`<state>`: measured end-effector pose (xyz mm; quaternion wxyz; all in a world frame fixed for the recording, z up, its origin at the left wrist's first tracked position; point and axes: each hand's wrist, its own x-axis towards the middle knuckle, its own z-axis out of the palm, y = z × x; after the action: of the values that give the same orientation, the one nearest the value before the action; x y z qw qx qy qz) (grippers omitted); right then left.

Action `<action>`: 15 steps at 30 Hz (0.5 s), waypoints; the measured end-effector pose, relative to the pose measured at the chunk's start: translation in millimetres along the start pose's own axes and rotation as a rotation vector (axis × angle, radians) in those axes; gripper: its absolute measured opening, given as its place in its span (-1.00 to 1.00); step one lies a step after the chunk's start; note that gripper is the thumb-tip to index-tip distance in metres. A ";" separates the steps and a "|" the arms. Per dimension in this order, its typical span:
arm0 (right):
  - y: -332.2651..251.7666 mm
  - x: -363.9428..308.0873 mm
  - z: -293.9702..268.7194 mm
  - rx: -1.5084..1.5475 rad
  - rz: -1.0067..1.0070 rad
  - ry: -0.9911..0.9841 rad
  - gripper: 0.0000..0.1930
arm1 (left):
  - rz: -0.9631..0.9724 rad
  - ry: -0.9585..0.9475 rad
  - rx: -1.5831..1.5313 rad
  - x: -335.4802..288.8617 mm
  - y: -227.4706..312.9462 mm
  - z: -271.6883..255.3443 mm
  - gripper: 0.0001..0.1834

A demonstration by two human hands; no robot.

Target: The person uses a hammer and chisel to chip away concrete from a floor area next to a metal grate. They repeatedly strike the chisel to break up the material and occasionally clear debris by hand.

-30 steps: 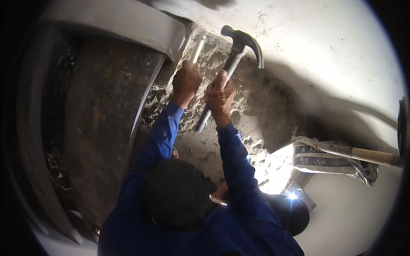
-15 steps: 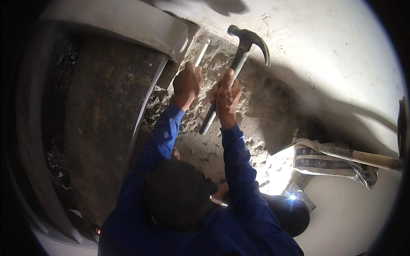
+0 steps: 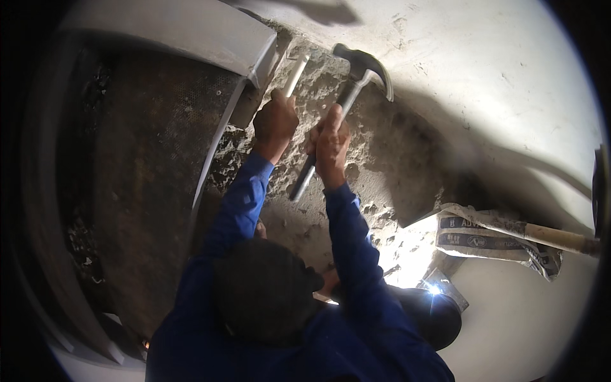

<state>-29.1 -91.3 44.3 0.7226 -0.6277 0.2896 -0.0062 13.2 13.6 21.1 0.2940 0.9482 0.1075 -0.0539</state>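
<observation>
My left hand [image 3: 275, 127] is closed round a pale, straight rod [image 3: 296, 73], whose upper end sticks out past my fist. The rod's other end is hidden in and below the hand, so I cannot tell its kind. In my right hand [image 3: 331, 148] is a claw hammer [image 3: 361, 63], gripped midway along its grey handle with the thumb lying along it. The hammer's head is up and to the right of the rod, its flat face toward the left and apart from the rod. Both hands are over a rough, chipped concrete surface [image 3: 366, 137].
At left stands a dark, perforated metal panel [image 3: 159, 127] with a pale ledge [image 3: 191, 32] above it. A smooth white surface [image 3: 484, 70] borders the chipped concrete. On the right lie a printed paper sack [image 3: 477, 237], a wooden handle [image 3: 560, 239] and a bright lamp [image 3: 435, 290].
The hammer and my right hand have moved slightly left and closer to the rod. My left hand keeps its grip on the rod and has shifted only a little.
</observation>
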 end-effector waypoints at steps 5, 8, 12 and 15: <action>-7.7 5.7 8.5 -0.204 -0.054 -0.075 -0.44 | 0.009 -0.005 0.024 1.9 0.9 1.2 -0.66; -11.7 11.7 -0.6 -0.222 0.019 -0.087 -0.38 | 0.029 0.000 -0.010 4.5 -0.6 1.1 -0.66; -1.8 2.1 -5.5 0.008 -0.141 -0.034 -0.39 | 0.009 -0.023 -0.055 4.5 -1.5 1.1 -0.67; 1.4 11.9 8.3 -0.077 -0.211 -0.071 -0.38 | 0.031 -0.015 -0.133 8.7 -1.5 -2.8 -0.66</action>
<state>-16.2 -87.9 38.5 0.7030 -0.6819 0.1962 -0.0488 21.4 17.9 21.1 0.3578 0.9278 0.0940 -0.0494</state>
